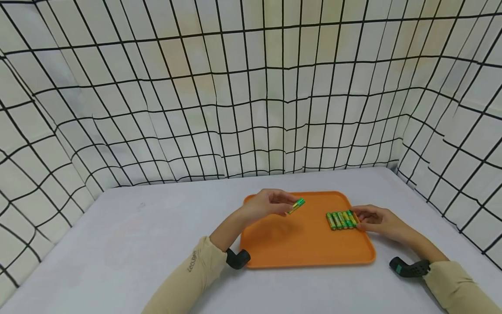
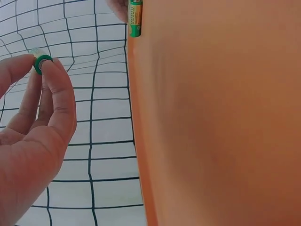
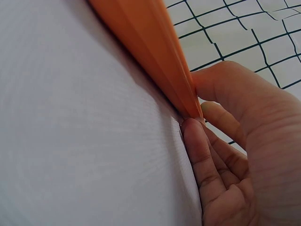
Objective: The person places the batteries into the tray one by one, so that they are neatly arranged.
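Observation:
My left hand (image 1: 270,202) pinches a green and yellow AA-type battery (image 1: 296,205) between thumb and fingertips, tilted in the air above the orange tray (image 1: 290,248). In the left wrist view the green end of that battery (image 2: 41,63) faces the camera. Several similar batteries (image 1: 340,220) lie side by side in a row on the tray, close to its right rim. At that rim is my right hand (image 1: 378,222), beside the row's last battery. Thumb and fingers grip the tray's edge (image 3: 174,70) in the right wrist view; parts of the fingertips are hidden.
The tray lies on a white-covered table (image 1: 129,244). White walls with a black grid (image 1: 274,104) enclose the table's back and sides. Each wrist carries a black device (image 1: 238,259), below a beige sleeve (image 1: 184,274).

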`<state>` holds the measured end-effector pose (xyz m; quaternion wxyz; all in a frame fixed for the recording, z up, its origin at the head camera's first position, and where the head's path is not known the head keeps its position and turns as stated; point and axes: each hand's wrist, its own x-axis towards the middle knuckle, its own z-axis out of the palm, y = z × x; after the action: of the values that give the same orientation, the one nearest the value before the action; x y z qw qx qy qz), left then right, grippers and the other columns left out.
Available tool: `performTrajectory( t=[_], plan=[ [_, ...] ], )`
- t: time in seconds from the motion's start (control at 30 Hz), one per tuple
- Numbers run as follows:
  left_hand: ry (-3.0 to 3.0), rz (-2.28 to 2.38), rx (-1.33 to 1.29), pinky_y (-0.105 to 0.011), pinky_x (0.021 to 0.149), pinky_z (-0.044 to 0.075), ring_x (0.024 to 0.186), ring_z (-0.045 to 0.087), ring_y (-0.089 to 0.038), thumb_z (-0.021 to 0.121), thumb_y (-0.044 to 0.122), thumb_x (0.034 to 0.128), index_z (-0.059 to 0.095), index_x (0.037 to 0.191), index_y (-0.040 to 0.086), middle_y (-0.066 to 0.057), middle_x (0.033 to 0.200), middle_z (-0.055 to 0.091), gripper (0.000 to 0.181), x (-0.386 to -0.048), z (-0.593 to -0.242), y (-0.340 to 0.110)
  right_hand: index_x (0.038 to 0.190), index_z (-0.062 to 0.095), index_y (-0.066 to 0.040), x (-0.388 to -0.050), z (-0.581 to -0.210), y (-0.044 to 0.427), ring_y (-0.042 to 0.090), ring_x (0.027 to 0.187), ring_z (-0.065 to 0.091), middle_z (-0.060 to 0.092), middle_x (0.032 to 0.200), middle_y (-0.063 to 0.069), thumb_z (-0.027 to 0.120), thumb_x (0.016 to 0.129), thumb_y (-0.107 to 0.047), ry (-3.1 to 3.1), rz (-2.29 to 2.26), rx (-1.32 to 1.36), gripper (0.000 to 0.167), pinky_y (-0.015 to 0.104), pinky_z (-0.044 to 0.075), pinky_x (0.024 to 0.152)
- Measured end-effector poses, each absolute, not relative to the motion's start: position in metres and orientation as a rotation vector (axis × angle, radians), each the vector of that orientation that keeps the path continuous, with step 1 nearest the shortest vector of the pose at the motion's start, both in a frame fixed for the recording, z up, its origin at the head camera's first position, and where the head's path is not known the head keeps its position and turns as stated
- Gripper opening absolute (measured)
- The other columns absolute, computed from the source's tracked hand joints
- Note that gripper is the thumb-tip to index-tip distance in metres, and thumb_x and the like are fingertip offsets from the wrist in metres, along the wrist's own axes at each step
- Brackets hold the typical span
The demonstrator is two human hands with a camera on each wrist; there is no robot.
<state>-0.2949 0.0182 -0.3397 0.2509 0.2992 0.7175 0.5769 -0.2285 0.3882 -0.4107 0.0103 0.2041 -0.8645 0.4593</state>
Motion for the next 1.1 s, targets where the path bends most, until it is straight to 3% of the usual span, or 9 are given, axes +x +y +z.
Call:
performTrajectory(
  t=[0.1, 0.2, 0.47, 0.77, 1.1],
  plan=[
    [1.933, 1.578, 0.827, -0.039, 0.090, 0.054, 0.091, 0.065, -0.015, 0.064, 0.005, 0.0930, 0.064, 0.121, -0.003, -0.009, 0.114, 0.069, 0.029, -0.296, -0.343, 0.026, 0.133, 0.052, 0.008, -0.228, -0.411, 0.387, 0.004, 0.091, 0.057, 0.059, 0.108, 0.011, 0.067, 0.092, -0.007, -2.700, 1.428, 0.639, 0.046, 0.016, 0.050, 0.078],
    [1.913, 1.581, 0.813, -0.039, 0.091, 0.053, 0.090, 0.065, -0.012, 0.063, 0.002, 0.0936, 0.062, 0.121, -0.005, -0.012, 0.115, 0.068, 0.029, -0.298, -0.347, 0.031, 0.133, 0.052, 0.007, -0.227, -0.411, 0.386, 0.003, 0.091, 0.056, 0.058, 0.110, 0.012, 0.067, 0.092, -0.008, -2.709, 1.433, 0.619, 0.046, 0.016, 0.050, 0.079],
    [1.954, 1.499, 0.750, -0.037, 0.093, 0.053, 0.092, 0.065, -0.012, 0.063, 0.006, 0.0946, 0.063, 0.120, -0.003, -0.008, 0.111, 0.068, 0.027, -0.303, -0.355, 0.042, 0.134, 0.053, 0.005, -0.228, -0.413, 0.388, 0.004, 0.092, 0.055, 0.058, 0.111, 0.013, 0.067, 0.092, -0.010, -2.717, 1.439, 0.604, 0.046, 0.016, 0.050, 0.079],
    [2.017, 1.484, 0.542, -0.025, 0.075, 0.054, 0.080, 0.065, -0.010, 0.070, 0.009, 0.0889, 0.068, 0.112, 0.001, -0.004, 0.102, 0.069, 0.025, -0.307, -0.365, 0.059, 0.133, 0.053, 0.006, -0.228, -0.412, 0.389, 0.004, 0.092, 0.056, 0.058, 0.111, 0.013, 0.067, 0.093, -0.009, -2.713, 1.441, 0.600, 0.045, 0.016, 0.050, 0.079],
    [1.962, 1.555, 0.385, -0.031, 0.082, 0.056, 0.083, 0.068, -0.016, 0.068, 0.003, 0.0899, 0.068, 0.110, -0.003, -0.009, 0.108, 0.066, 0.021, -0.309, -0.369, 0.071, 0.134, 0.053, 0.005, -0.231, -0.411, 0.390, 0.004, 0.093, 0.056, 0.058, 0.113, 0.015, 0.067, 0.093, -0.010, -2.724, 1.447, 0.592, 0.046, 0.016, 0.050, 0.081]
  ],
)
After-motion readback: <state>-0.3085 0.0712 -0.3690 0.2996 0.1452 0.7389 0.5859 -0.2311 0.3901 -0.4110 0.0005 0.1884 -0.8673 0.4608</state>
